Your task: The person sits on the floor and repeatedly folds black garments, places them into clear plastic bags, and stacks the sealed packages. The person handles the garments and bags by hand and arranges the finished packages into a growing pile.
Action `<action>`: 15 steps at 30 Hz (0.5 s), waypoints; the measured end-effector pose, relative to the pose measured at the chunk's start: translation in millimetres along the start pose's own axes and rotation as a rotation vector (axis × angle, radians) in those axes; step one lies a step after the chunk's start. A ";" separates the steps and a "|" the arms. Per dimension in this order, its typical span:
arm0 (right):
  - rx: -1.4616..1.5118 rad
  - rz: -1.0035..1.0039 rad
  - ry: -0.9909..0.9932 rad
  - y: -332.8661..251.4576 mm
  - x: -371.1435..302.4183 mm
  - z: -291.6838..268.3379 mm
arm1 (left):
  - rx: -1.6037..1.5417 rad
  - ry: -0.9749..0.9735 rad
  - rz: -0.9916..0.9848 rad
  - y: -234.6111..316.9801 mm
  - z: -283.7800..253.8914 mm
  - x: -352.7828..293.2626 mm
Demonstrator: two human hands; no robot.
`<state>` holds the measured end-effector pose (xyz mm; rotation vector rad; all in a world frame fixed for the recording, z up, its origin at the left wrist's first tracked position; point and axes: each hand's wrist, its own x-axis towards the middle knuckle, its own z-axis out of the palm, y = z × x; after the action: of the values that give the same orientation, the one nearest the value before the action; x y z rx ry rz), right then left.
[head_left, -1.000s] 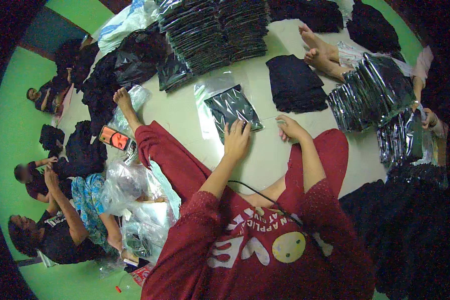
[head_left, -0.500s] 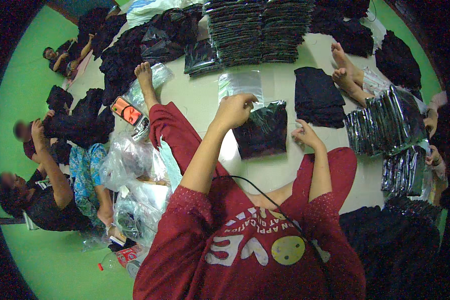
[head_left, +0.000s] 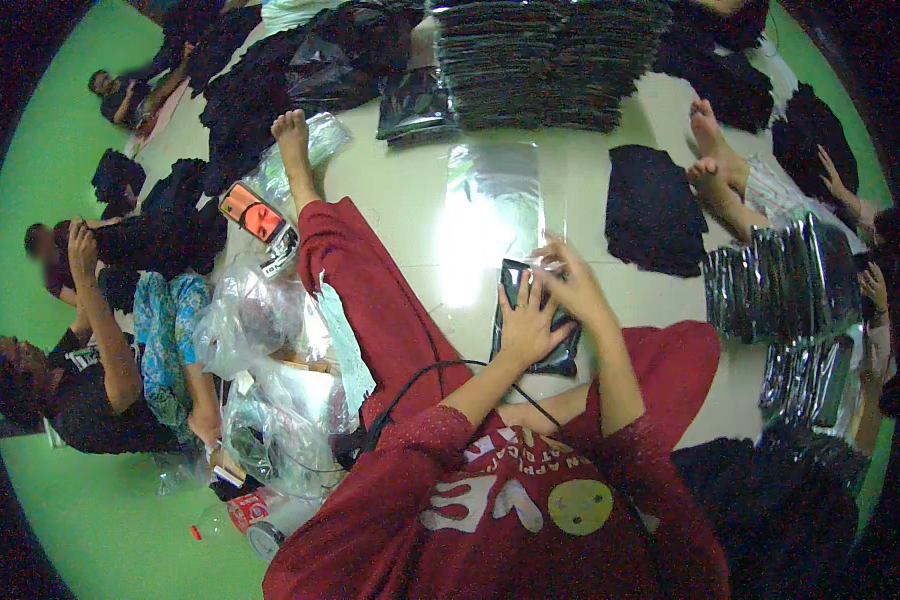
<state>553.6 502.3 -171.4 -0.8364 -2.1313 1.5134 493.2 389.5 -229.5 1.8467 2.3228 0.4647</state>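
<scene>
The bagged black garment (head_left: 532, 325) lies on the pale floor (head_left: 410, 200) just ahead of my lap, between my knees, a dark fold in a glossy clear sleeve. My left hand (head_left: 526, 328) lies flat on it with fingers spread, pressing down. My right hand (head_left: 576, 292) sits at its far right edge, fingers curled over the corner; I cannot tell if they pinch the plastic. Just beyond them an empty clear bag (head_left: 492, 205) lies flat, shining. Farther out stands a tall stack of packed bags (head_left: 545, 60), and to the right a loose black cloth (head_left: 653, 210) and a row of upright packed bags (head_left: 782, 280). To my left, crumpled plastic (head_left: 270, 350) piles beside my outstretched leg (head_left: 355, 290).
</scene>
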 end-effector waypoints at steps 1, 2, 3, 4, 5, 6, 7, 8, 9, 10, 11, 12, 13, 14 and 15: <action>-0.057 -0.066 -0.049 -0.8 0.8 20.0 | 0.018 -0.025 -0.010 -0.7 1.3 0.7; -0.163 -0.062 -0.089 -0.5 -1.5 42.2 | 0.116 -0.011 -0.010 -1.7 3.0 1.5; -0.208 -0.051 -0.141 1.5 -7.6 59.4 | 0.141 0.031 -0.004 -2.3 4.9 1.4; -0.357 -0.214 -0.114 5.2 -15.7 67.5 | 0.166 0.073 0.001 -2.9 6.8 1.6; -0.479 -0.307 -0.119 9.5 -20.2 73.4 | 0.110 0.082 -0.007 -3.5 8.5 1.4; -0.644 -0.362 -0.141 13.0 -24.6 79.5 | 0.054 0.094 -0.017 -3.6 10.0 1.3; -0.688 -0.468 -0.096 16.7 -27.2 81.5 | -0.016 0.069 -0.039 -4.1 10.8 1.7; -0.730 -0.492 -0.080 19.6 -28.1 83.8 | 0.010 0.075 -0.043 -3.4 11.1 1.8; -0.762 -0.509 -0.071 21.7 -28.2 85.0 | 0.035 0.067 -0.049 -3.7 10.7 2.8; -0.738 -0.473 -0.061 22.8 -28.2 86.3 | 0.055 0.050 -0.050 -3.2 9.6 3.6; -0.714 -0.442 -0.054 23.7 -25.7 86.4 | 0.069 0.044 -0.048 -3.0 8.0 5.0; -0.698 -0.417 -0.045 23.6 -25.9 86.5 | 0.083 0.039 -0.047 -2.6 6.2 6.4; -0.689 -0.403 -0.041 23.3 -25.0 86.5 | 0.090 0.045 -0.043 -2.4 4.5 7.8; -0.684 -0.388 -0.038 22.8 -24.0 86.1 | 0.097 0.050 -0.040 -2.1 3.1 8.7; -0.676 -0.377 -0.040 22.0 -24.5 85.5 | 0.106 0.055 -0.037 -1.7 2.0 9.1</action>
<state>523.8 430.9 -220.5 -0.5430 -2.6777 0.6227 490.0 398.2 -231.2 1.8550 2.4582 0.4008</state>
